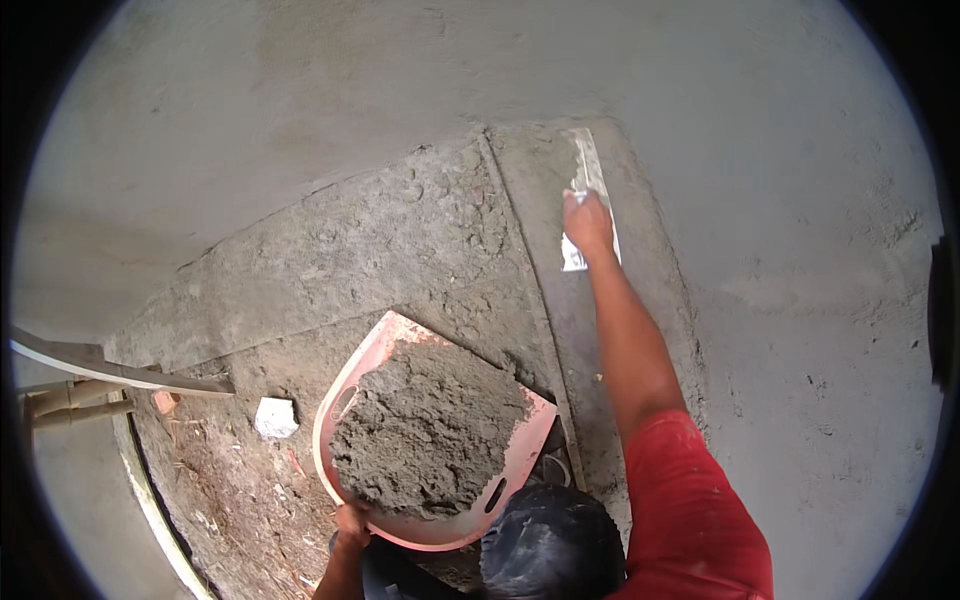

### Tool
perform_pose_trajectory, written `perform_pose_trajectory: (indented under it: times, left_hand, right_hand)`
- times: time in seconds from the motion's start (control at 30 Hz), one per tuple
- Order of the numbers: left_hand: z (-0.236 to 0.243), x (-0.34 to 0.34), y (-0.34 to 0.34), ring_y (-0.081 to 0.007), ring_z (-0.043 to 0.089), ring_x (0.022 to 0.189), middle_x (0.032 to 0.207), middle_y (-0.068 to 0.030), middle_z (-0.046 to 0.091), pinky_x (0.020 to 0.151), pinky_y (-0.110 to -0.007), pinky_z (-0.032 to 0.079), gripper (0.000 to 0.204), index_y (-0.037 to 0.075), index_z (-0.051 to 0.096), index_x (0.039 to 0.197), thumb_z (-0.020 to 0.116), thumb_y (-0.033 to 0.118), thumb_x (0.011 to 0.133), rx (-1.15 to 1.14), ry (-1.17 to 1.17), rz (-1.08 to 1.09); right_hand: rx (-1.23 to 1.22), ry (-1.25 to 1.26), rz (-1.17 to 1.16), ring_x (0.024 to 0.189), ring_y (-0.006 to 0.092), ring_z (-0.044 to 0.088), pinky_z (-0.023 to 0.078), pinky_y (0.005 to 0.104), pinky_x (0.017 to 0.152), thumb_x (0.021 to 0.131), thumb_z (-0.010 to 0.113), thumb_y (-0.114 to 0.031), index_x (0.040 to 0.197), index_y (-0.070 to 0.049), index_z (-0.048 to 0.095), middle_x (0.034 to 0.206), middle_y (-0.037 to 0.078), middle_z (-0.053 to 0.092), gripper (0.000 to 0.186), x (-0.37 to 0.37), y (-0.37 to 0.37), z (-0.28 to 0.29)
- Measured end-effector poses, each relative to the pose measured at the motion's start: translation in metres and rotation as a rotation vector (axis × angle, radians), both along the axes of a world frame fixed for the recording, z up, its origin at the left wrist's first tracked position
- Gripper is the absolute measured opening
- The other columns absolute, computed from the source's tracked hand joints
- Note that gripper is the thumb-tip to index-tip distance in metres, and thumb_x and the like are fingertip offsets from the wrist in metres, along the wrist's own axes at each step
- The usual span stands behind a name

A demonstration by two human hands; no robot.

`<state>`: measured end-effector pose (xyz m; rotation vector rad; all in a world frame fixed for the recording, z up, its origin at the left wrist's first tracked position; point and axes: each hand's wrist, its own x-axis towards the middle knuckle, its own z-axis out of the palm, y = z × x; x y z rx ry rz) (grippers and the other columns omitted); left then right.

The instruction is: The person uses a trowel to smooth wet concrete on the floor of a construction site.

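Head view: the step in hand appears to be spreading or smoothing with the trowel (594, 165), which lies on the narrow strip (575, 340) beside the grey wall (800, 350). The next move would call for even pressure along the blade. Right hand (589, 222): fingers curled closed about the trowel's handle. Left hand (352, 525): fingers clasping the near-left rim of the pink tub (522, 450) (their undersides are hidden from me). Mortar (425, 430) sits heaped inside the tub.
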<state>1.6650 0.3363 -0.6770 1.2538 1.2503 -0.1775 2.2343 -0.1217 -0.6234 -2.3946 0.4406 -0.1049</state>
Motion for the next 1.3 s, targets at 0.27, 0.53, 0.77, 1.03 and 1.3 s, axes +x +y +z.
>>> perform_pose_trajectory:
  times: [0.27,0.53,0.77,1.03,1.3]
  left_hand:
    - [0.005,-0.01,0.006,-0.0256,0.057,0.061,0.07,-0.0104,0.058,0.054,-0.039,0.047,0.011,0.002,0.063,0.078,0.054,-0.002,0.08,0.3,-0.215,-0.295]
    - [0.015,0.01,-0.004,-0.0262,0.058,0.066,0.073,-0.0103,0.055,0.057,-0.04,0.049,0.008,0.002,0.06,0.082,0.053,-0.001,0.08,0.102,0.027,0.06]
    - [0.038,0.021,-0.013,-0.031,0.057,0.063,0.072,-0.0122,0.053,0.058,-0.046,0.051,0.009,0.002,0.056,0.085,0.057,0.002,0.077,0.014,0.023,0.14]
    - [0.014,0.002,0.008,-0.0274,0.054,0.052,0.067,-0.0127,0.056,0.044,-0.041,0.043,0.015,0.003,0.064,0.076,0.053,0.012,0.079,0.127,0.155,0.12]
    - [0.016,0.01,0.0,-0.0265,0.054,0.054,0.066,-0.0118,0.055,0.046,-0.041,0.044,0.013,0.003,0.063,0.075,0.053,0.009,0.08,0.115,0.095,0.034]
  right_hand:
    - [-0.034,-0.015,0.421,0.108,0.0479,0.059,0.047,0.0513,0.094,0.094,0.055,-0.042,0.116,0.009,0.054,0.112,0.036,0.061,0.056,0.003,0.031,0.012]
    - [0.253,0.046,0.367,0.064,0.032,0.066,0.052,0.043,0.066,0.094,0.056,-0.046,0.122,0.01,0.054,0.074,0.022,0.065,0.063,0.026,0.046,-0.008]
    - [0.514,0.228,0.412,0.067,0.0267,0.066,0.053,0.0398,0.062,0.091,0.059,-0.052,0.135,0.01,0.047,0.091,0.022,0.067,0.076,0.009,0.034,0.014]
    - [-0.014,0.059,0.83,0.092,0.0404,0.067,0.053,0.0479,0.083,0.094,0.052,-0.048,0.12,0.006,0.057,0.105,0.026,0.068,0.06,-0.155,0.094,0.078]
    - [0.29,0.267,0.31,0.109,0.0448,0.059,0.046,0.0483,0.094,0.096,0.049,-0.05,0.126,0.006,0.053,0.112,0.032,0.062,0.064,-0.289,0.108,0.027]
